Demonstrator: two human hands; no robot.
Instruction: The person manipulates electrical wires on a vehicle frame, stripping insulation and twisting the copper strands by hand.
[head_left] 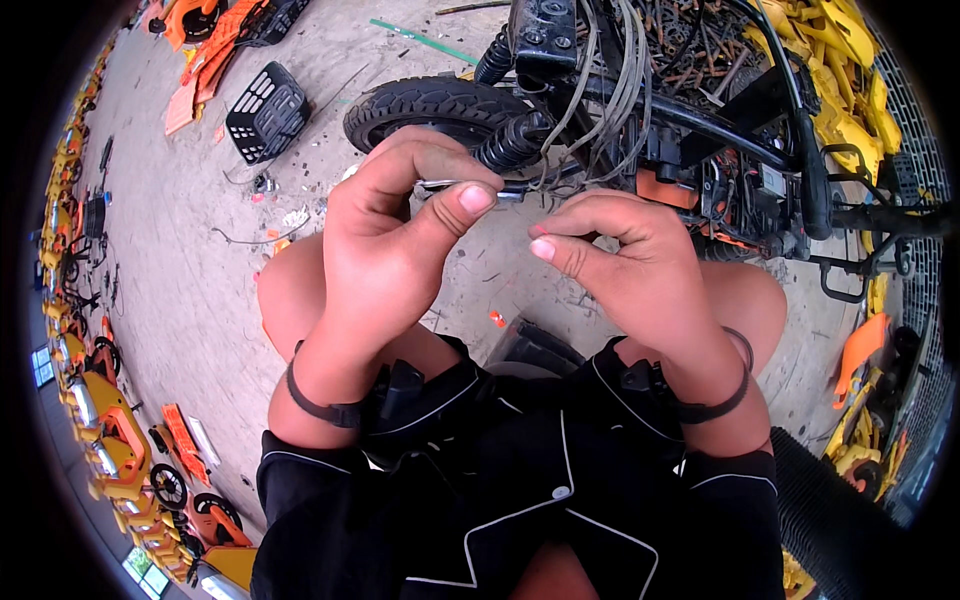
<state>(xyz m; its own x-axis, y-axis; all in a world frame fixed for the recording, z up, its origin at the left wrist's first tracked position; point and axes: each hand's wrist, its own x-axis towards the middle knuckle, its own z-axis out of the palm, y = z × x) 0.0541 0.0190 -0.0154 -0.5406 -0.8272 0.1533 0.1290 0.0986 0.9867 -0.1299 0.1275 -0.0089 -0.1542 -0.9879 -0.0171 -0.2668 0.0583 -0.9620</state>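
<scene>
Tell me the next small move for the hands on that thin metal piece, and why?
Probably bring the right hand across to grip the free end of the thin metal piece. The left hand already pinches it between thumb and fingers, and the right fingertips sit just beside its tip.

Single view: my head camera, the left of a side-by-side fisheye pair, looks steeply down from above. It sits close over my left hand (385, 240) and right hand (625, 260), facing forward toward a stripped motorbike frame (690, 120) on the concrete floor (180, 250). Edges bend toward the rim.
</scene>
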